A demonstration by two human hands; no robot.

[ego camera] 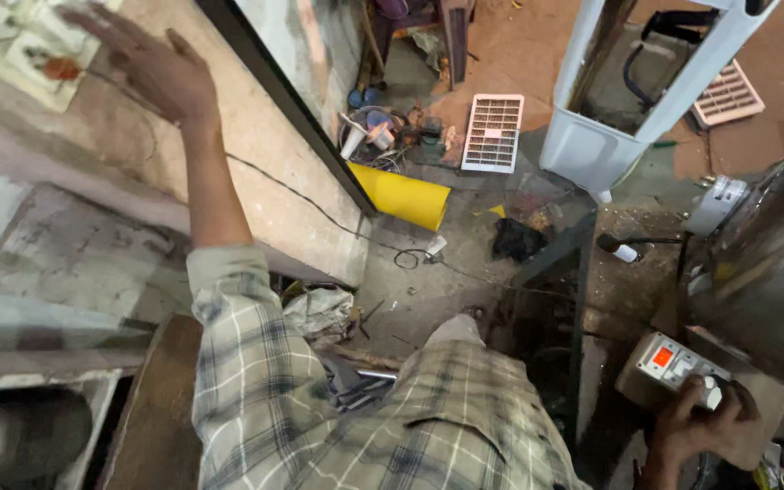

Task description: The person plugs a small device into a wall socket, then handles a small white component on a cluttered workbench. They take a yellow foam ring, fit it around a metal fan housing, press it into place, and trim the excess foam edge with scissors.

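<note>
pale wall, two hands spread wide apart.

left hand [151,68] is raised with fingers open and splayed, palm laid flat on or just off the rough wall [256,154] near its upper left part; contact is hard to tell through the blur. right hand [705,426] sits low at the right edge, fingers curled around a white plug [711,390] on the switch box [673,363], which shows an orange-red light and rests at the near corner of the bench [628,272]. a thin black wire [319,209] runs down across the wall. a yellow cylinder [406,195] lies on the floor beside the wall's bottom corner.
</note>
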